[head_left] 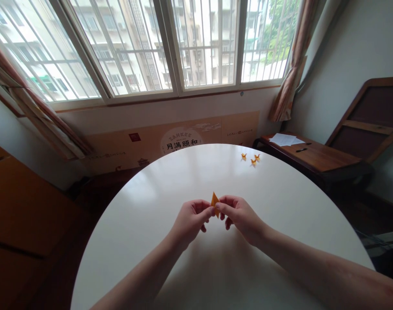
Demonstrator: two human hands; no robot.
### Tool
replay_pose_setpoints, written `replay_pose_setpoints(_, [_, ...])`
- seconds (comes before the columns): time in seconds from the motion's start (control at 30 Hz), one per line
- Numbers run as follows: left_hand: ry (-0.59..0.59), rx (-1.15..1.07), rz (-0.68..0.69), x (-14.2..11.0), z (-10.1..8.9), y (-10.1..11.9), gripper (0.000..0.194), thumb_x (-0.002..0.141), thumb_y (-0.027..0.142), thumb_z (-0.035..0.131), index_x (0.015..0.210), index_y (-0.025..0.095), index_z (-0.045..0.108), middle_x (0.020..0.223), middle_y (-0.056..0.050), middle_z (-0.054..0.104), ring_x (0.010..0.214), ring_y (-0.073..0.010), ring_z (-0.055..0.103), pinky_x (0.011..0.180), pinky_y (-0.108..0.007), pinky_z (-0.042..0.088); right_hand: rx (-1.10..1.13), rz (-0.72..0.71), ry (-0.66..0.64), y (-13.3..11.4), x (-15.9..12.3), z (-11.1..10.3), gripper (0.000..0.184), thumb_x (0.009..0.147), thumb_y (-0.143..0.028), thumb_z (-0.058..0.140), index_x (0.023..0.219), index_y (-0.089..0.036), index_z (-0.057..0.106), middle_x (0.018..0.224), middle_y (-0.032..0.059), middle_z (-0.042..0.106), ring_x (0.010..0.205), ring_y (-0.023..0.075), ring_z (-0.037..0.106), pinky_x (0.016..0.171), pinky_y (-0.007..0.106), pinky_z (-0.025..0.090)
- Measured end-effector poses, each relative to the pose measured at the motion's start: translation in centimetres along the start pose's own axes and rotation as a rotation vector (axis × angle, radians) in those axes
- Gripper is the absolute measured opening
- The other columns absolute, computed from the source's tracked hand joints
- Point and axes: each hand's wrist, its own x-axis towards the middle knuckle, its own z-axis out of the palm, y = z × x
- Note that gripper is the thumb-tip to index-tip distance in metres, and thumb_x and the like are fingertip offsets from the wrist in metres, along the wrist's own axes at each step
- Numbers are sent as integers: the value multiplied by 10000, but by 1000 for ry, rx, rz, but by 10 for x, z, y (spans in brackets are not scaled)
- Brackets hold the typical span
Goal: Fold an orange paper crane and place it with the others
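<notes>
Above the middle of the table (pixel 145 228), the paper (pixel 214 198) was pinched between thumb and fingers of both the left hand (pixel 193 218) and the right hand (pixel 244 216). Three birds (pixel 254 162) were set at the table's far right. Light, even pressure seemed called for, with edges aligned; individual folds could not be made out clearly.

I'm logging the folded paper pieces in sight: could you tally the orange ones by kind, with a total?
Small bird-like figures on the white table: 3
Diamond-shaped piece held between the left hand and right hand: 1
Total: 4
</notes>
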Motion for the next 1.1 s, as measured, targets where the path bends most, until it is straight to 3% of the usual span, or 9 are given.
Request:
replay_pose_setpoints(0.27, [13,128,120,0,0,-5,208,779,326,649,723,127,674,617,-12,609,535,-102,503,441,-188,439,-41,-7,-9,4,1,1,292,770,-413,670,833,-128,659,727,32,600,653,122,531,453,188,415])
replay_pose_setpoints(0.57, [-1,3,83,1,-4,-1,383,782,482,666,830,103,692,645,-33,597,580,-121,508,425,-190,441,-71,-2,-25,1,0,0,236,775,-369,640,794,-133,637,699,20,589,629,114,531,466,193,420])
replay_pose_setpoints(1.1, [118,-39,46,1,-2,3,283,725,405,669,690,127,639,597,-13,573,544,-108,501,456,-198,439,-197,-9,-134,8,0,-1,316,815,-444,685,905,-153,603,757,11,581,658,118,539,452,179,445])
